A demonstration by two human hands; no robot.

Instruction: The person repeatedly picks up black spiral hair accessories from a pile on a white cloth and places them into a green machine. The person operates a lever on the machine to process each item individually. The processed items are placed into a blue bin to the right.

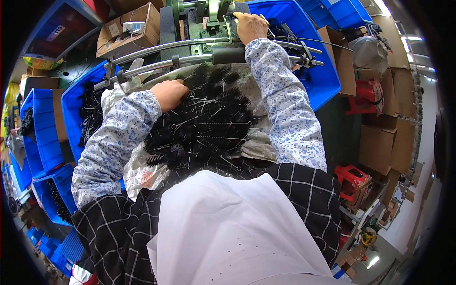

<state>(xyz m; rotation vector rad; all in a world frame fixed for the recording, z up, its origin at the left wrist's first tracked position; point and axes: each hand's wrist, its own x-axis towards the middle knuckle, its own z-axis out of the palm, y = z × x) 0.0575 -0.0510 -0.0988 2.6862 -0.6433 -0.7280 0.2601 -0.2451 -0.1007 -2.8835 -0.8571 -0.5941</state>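
Heap of black bristly wire-stem brushes (209, 118), twisted metal handles w/ loop ends. Left hand (168, 93) curled into heap, hold unclear. Right hand (250, 27) closed on green metal machine (199, 19).

1. The left hand (169, 93) is lying knuckles up on the heap of black wire brushes (209, 118), so its fingertips are hiding among the bristles, and whether they are gripping one cannot be told.
2. The right hand (250, 27) is covering the spot on the green machine (199, 16) where it is pressing; what it is holding is staying out of sight.
3. The machine's top is running off the upper edge.
4. The white apron (232, 228) is hiding the near end of the heap.
5. The dark contents of the left blue bins (42, 123) are showing too small to identify.
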